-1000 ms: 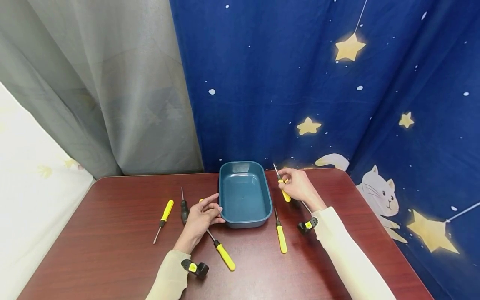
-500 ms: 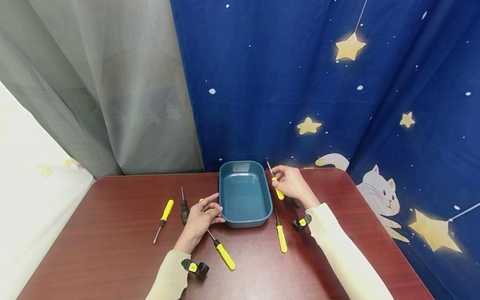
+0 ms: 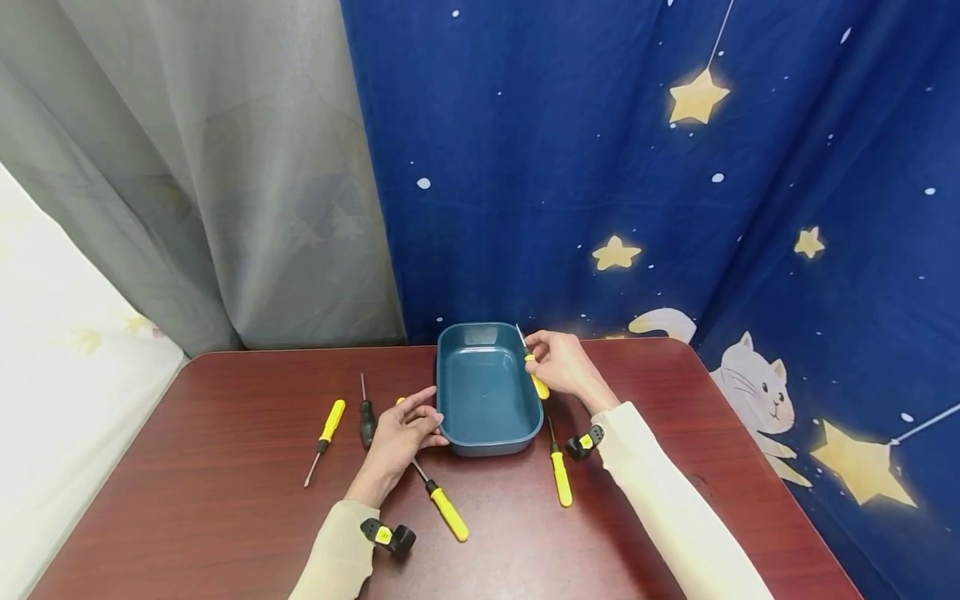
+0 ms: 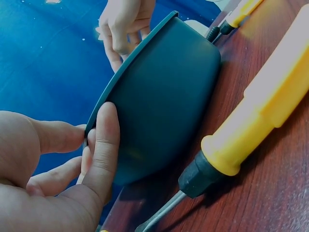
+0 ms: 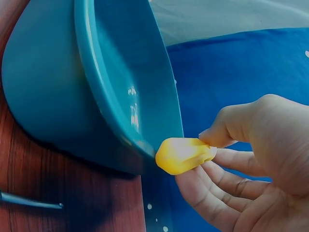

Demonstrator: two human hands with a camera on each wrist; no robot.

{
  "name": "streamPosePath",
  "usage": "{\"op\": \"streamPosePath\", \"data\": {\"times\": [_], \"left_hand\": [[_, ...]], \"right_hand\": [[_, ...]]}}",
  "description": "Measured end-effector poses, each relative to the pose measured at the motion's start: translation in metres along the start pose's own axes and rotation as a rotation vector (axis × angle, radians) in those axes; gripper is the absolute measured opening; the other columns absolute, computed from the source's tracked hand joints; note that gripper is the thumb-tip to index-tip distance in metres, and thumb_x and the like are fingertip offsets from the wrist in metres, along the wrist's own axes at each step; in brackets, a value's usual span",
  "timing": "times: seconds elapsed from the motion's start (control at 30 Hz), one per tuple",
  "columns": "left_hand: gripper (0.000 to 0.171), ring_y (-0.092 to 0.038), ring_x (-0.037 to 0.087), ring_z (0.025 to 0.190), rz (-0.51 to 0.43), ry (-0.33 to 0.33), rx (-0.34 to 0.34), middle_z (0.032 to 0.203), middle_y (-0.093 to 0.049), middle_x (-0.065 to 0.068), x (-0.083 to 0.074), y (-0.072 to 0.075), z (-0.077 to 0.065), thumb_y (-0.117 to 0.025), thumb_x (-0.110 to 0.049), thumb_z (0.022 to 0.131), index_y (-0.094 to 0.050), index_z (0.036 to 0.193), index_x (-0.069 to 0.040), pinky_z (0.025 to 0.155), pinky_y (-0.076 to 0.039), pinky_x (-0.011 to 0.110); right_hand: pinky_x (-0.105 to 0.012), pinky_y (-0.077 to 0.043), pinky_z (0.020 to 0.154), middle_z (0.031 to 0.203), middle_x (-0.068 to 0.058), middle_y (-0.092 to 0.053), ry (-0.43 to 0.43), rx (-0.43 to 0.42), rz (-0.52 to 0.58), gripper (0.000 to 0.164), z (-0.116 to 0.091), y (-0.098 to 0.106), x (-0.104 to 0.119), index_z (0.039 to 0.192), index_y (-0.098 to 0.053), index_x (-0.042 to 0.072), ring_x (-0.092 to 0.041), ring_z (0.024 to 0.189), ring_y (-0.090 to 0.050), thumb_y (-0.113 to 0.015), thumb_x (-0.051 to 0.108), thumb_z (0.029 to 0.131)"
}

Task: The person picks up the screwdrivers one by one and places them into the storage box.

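Observation:
A teal plastic bin (image 3: 486, 392) stands on the table. My left hand (image 3: 399, 437) pinches its left rim; in the left wrist view the thumb and fingers (image 4: 107, 137) lie on both sides of the edge. My right hand (image 3: 564, 363) holds a yellow-handled screwdriver (image 3: 537, 382) over the bin's right rim, shaft pointing up and away. Seen from the right wrist, the butt of its yellow handle (image 5: 181, 155) sits between thumb and fingers. Another yellow-handled screwdriver (image 3: 448, 510) lies below my left hand, partly hidden by it.
To the left lie a black-handled screwdriver (image 3: 367, 423) and a yellow one (image 3: 327, 433). Right of the bin's near corner rests one more yellow screwdriver (image 3: 560, 477). The brown table (image 3: 247, 467) ends at curtains behind.
My right hand has moved left with the yellow screwdriver, from beside the bin to over its right rim. The left hand stays at the left rim.

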State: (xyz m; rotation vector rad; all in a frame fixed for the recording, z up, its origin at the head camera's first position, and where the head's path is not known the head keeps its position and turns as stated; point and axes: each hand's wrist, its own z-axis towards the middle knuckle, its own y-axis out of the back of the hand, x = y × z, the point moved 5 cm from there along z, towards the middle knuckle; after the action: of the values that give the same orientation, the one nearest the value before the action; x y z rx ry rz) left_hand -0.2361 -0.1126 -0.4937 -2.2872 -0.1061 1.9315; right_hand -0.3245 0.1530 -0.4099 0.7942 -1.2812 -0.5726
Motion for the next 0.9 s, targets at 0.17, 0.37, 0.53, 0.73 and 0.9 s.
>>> {"op": "streamPosePath", "data": {"times": [0.17,0.37,0.53,0.73,0.9], "left_hand": [[0.053,-0.071,0.017,0.075,-0.007,0.006,0.003,0.095,-0.061,0.006,0.0,0.0,0.0,-0.064,0.003,0.097,-0.052,0.147,-0.008,0.073,-0.065,0.029],[0.053,-0.071,0.016,0.073,-0.004,0.009,-0.003,0.094,-0.061,0.005,0.0,-0.001,0.0,-0.063,0.004,0.097,-0.052,0.148,-0.008,0.072,-0.065,0.029],[0.054,-0.069,0.016,0.073,0.004,0.011,-0.011,0.094,-0.061,0.006,0.0,-0.001,-0.001,-0.065,0.003,0.097,-0.052,0.147,-0.009,0.072,-0.065,0.029],[0.054,-0.068,0.016,0.073,0.002,0.009,-0.008,0.094,-0.061,0.006,0.0,-0.001,-0.001,-0.065,0.002,0.097,-0.052,0.147,-0.009,0.073,-0.065,0.029],[0.054,-0.069,0.015,0.073,0.005,0.006,-0.01,0.095,-0.061,0.006,0.0,-0.001,-0.001,-0.065,0.002,0.097,-0.051,0.148,-0.009,0.073,-0.065,0.029]], "right_hand": [[-0.028,-0.057,0.068,0.096,-0.009,-0.071,0.017,0.007,-0.011,0.038,0.002,-0.007,0.005,0.123,-0.07,0.006,-0.02,0.079,-0.065,-0.075,0.013,0.087],[-0.027,-0.056,0.066,0.093,-0.007,-0.07,0.024,0.017,-0.028,0.037,0.005,-0.012,0.01,0.123,-0.07,0.006,-0.019,0.077,-0.063,-0.074,0.014,0.087],[-0.029,-0.058,0.072,0.094,-0.007,-0.071,0.026,0.024,-0.034,0.037,0.009,-0.016,0.018,0.122,-0.071,0.007,-0.019,0.08,-0.065,-0.075,0.015,0.086],[-0.03,-0.06,0.074,0.097,-0.008,-0.073,0.01,0.042,-0.045,0.037,0.015,-0.022,0.025,0.122,-0.071,0.008,-0.019,0.083,-0.067,-0.075,0.017,0.087],[-0.032,-0.061,0.076,0.098,-0.009,-0.074,0.011,0.073,-0.049,0.037,0.02,-0.028,0.033,0.123,-0.07,0.007,-0.019,0.082,-0.068,-0.076,0.016,0.087]]}}
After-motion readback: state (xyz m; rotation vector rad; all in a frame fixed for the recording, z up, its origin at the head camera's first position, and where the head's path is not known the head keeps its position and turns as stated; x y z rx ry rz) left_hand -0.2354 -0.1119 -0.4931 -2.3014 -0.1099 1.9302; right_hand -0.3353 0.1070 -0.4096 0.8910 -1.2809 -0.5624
